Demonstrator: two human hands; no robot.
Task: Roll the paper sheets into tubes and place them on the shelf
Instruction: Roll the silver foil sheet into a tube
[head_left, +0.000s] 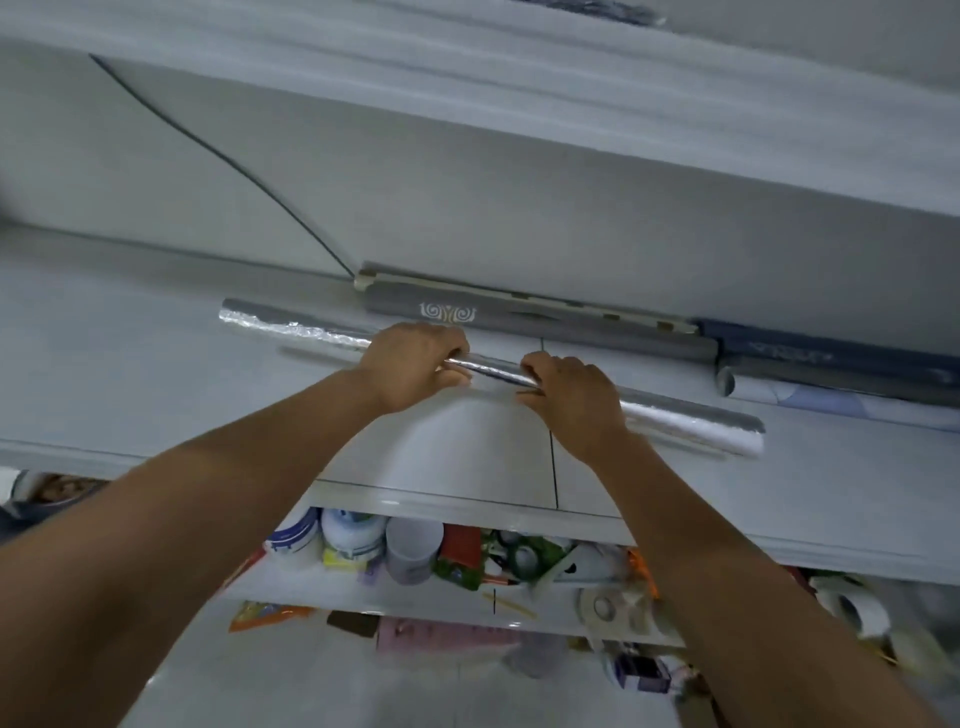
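- Head view: your left grip (415, 366) is closed round the silver tube (493, 367) near its middle. The fingers curl over the top and the thumb sits on the near side.
- Your right grip (574, 400) holds the same tube just to the right. Its fingers hook over the top, and the back of the hand hides most of the contact.
- A short stretch of tube shows between the two grips; the parts under them are covered.
- The tube lies along the white shelf (130, 374), slanting from far left to near right, with both ends free. You cannot tell whether it rests on the shelf or is held just above it.
- Its left end looks crinkled and shiny. Its right end is smeared pale by blur.
- Behind it, against the wall, lies a grey tube (571, 332) with a pale emblem. A cream strip runs along its far edge, partly hidden.
- Right of that, a dark blue tube (841, 356) is cut off by the frame edge, and its print is too blurred to read.
- Just in front of the blue one, a pale roll (769, 387) shows its open end and also runs out of frame.
- A thin dark cable (218, 150) crosses the wall, and its lower end disappears behind the grey tube.
- The lower shelf (415, 603) carries jars and packets, blurred and partly covered by your forearms.
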